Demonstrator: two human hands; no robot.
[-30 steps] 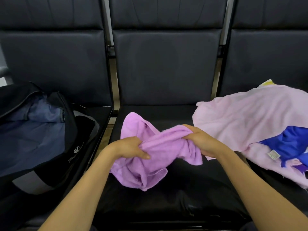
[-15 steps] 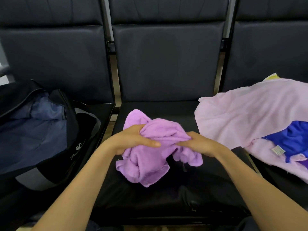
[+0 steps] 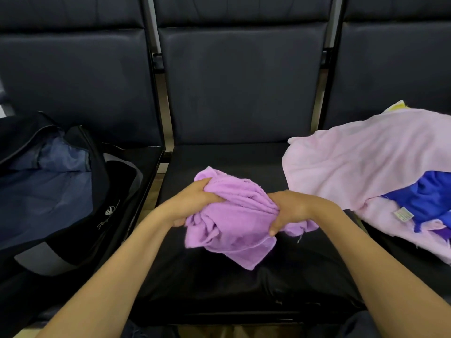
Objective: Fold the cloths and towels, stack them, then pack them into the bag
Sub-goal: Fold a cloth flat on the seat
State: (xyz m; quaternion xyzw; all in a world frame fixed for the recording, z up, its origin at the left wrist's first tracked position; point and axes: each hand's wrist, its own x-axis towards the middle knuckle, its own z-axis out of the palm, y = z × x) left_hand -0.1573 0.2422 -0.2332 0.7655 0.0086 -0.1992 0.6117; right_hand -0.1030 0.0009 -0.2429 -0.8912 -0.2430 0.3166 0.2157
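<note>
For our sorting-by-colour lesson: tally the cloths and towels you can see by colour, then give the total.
lilac towel: 1
pale pink cloth: 1
blue cloth: 1
yellow cloth (only a corner shows): 1
Total: 4

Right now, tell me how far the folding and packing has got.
Done: no folded stack shows. In hand: left hand and right hand grip the bunched purple towel over the seat. To do: pink cloth and blue cloth lie unfolded at right; the bag sits open.
</note>
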